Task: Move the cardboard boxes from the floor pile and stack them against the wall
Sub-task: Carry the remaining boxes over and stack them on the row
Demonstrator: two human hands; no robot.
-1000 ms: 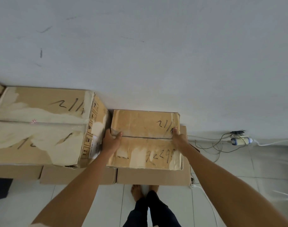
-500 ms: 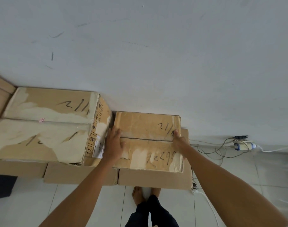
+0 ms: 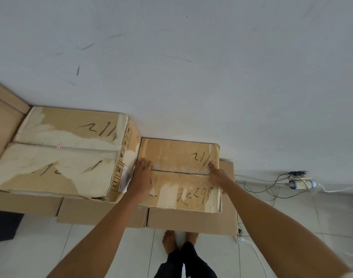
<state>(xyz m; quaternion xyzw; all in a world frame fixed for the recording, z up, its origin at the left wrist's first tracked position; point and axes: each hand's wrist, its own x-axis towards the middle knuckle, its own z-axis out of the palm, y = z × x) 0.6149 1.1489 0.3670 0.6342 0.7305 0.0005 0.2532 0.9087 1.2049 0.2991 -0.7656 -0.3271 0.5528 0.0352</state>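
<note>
A small cardboard box (image 3: 177,155) with torn tape and black scribbles sits against the white wall, on top of a lower box (image 3: 191,221). My left hand (image 3: 142,177) lies flat on its top near the left edge, fingers straight. My right hand (image 3: 216,173) rests on the top near the right edge, fingers extended toward the wall. A taller, larger box (image 3: 57,157) stands right beside it on the left, on other boxes (image 3: 99,211).
The white wall (image 3: 191,77) fills the upper view. A power strip with tangled cables (image 3: 298,181) lies on the tiled floor at the right. More cardboard (image 3: 3,117) leans at far left. My bare feet (image 3: 177,240) stand before the stack. A dark object (image 3: 3,225) sits lower left.
My left hand slid from gripping the small box's left edge onto its top, now lying flat. The box sits slightly closer to the taller box. The view shifted a little.
</note>
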